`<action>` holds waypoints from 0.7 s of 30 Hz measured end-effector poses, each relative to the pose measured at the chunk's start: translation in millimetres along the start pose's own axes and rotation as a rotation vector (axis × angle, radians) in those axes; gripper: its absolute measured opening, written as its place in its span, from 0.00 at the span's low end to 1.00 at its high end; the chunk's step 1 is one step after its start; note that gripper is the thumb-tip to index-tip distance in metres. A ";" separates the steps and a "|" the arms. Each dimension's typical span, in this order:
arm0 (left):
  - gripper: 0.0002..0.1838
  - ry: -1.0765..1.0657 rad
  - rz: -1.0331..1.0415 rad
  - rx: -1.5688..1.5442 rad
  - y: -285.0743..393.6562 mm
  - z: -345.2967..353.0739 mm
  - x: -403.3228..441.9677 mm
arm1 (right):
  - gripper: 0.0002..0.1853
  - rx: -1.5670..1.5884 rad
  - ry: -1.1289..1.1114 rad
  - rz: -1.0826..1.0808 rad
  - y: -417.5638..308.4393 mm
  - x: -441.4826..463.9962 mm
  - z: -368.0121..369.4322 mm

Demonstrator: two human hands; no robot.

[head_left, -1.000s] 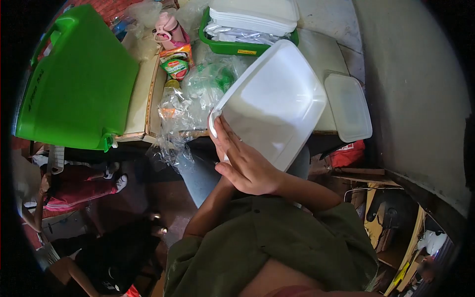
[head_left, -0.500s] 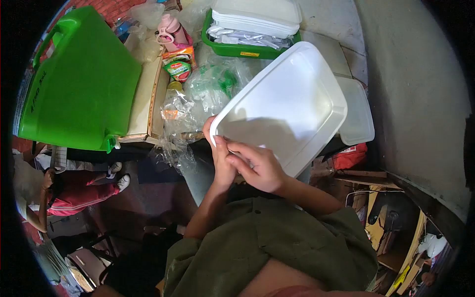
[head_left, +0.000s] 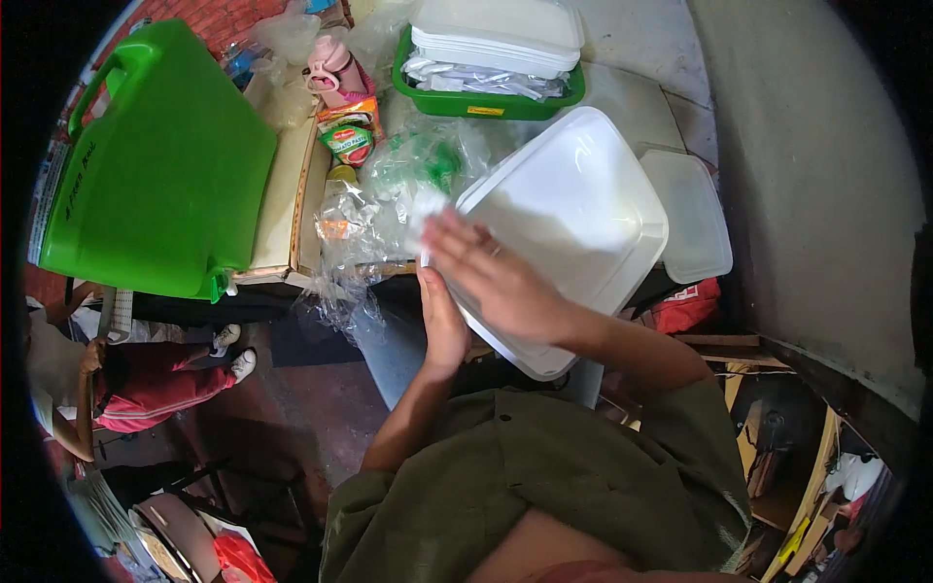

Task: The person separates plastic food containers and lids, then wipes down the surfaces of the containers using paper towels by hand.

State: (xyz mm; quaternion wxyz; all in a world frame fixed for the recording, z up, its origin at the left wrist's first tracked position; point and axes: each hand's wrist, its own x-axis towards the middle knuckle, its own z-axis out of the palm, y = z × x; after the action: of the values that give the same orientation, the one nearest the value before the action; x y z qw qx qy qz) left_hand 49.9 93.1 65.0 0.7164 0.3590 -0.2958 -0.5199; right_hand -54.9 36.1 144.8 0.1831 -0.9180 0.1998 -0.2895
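Note:
A white rectangular tub (head_left: 573, 209) is tilted in front of me, its hollow side facing up. My left hand (head_left: 443, 321) grips the tub at its lower left corner. Above that corner, my right hand (head_left: 501, 282) is blurred by motion, with its fingers around a white wad (head_left: 428, 209) that looks like cloth or tissue. The wad is at the tub's left rim. Crumpled clear plastic bags (head_left: 360, 209) lie just left of the tub.
A large green container (head_left: 160, 165) stands at the left. Behind are a pink bottle (head_left: 335, 73), a tomato paste pouch (head_left: 350, 144) and a green basket (head_left: 486, 105) under stacked white lids (head_left: 496, 34). A translucent lid (head_left: 688, 214) lies right. A person (head_left: 146, 379) is at the lower left.
The tub has turned and dipped slightly. My right hand has moved up to its left corner, where the white wad now shows. The second person at the lower left has left the view.

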 end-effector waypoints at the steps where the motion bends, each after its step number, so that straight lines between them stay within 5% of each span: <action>1: 0.36 0.036 -0.095 -0.355 5.5 2.8 -3.7 | 0.35 0.002 0.001 0.001 1.6 0.3 -3.0; 3: 0.33 0.081 -0.098 -0.161 12.3 12.0 -6.3 | 0.36 -0.193 -0.136 -0.022 11.5 1.8 -17.3; 7: 0.39 0.181 -0.066 -0.081 5.3 -6.8 -6.8 | 0.41 -0.478 0.114 0.228 90.2 7.7 -45.5; 11: 0.40 0.218 -0.028 -0.004 8.3 -4.6 -7.8 | 0.42 -0.774 0.038 0.263 114.8 3.8 -77.9; 18: 0.38 0.208 -0.072 -0.013 -11.7 -7.2 -2.9 | 0.35 -0.067 0.197 0.420 95.9 3.7 -29.2; 20: 0.36 0.220 -0.100 -0.016 -15.2 -4.5 -3.1 | 0.34 0.654 0.289 0.634 96.0 16.1 -20.6; 21: 0.33 0.190 0.011 0.096 -9.8 2.9 -1.7 | 0.37 0.744 0.278 0.624 84.7 20.3 -20.8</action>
State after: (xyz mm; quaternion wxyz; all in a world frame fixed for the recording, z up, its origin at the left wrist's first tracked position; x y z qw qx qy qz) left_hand 41.9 92.1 58.6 0.7261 0.4392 -0.2531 -0.4646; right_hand -74.2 -50.3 131.8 0.5472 -0.6401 0.3705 -0.3919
